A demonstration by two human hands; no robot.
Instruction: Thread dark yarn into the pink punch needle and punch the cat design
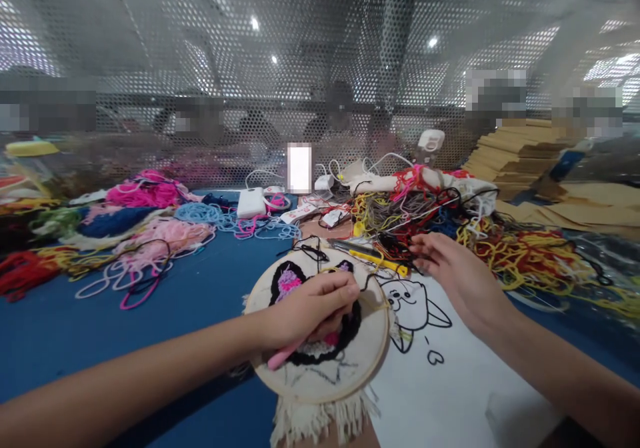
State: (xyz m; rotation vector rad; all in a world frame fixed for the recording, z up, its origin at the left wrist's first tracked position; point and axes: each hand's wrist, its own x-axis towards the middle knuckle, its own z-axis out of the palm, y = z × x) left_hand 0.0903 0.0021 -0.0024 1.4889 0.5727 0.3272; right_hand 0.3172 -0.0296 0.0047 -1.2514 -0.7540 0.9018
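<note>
A round embroidery hoop with cream cloth lies on the blue table, showing a part-stitched black, pink and purple animal face. My left hand rests on the hoop and grips a pink punch-needle tool, with black yarn running from its tip. My right hand is to the right of the hoop, fingers pinching black yarn at the edge of a tangled yarn pile. A white printed sheet with a cat drawing lies under my right wrist.
Loose yarn in pink, blue, red and yellow covers the left of the blue table. A yellow-handled tool, white boxes and cables lie behind the hoop. Stacked cardboard is at right. A perforated metal screen with people behind it closes the far side.
</note>
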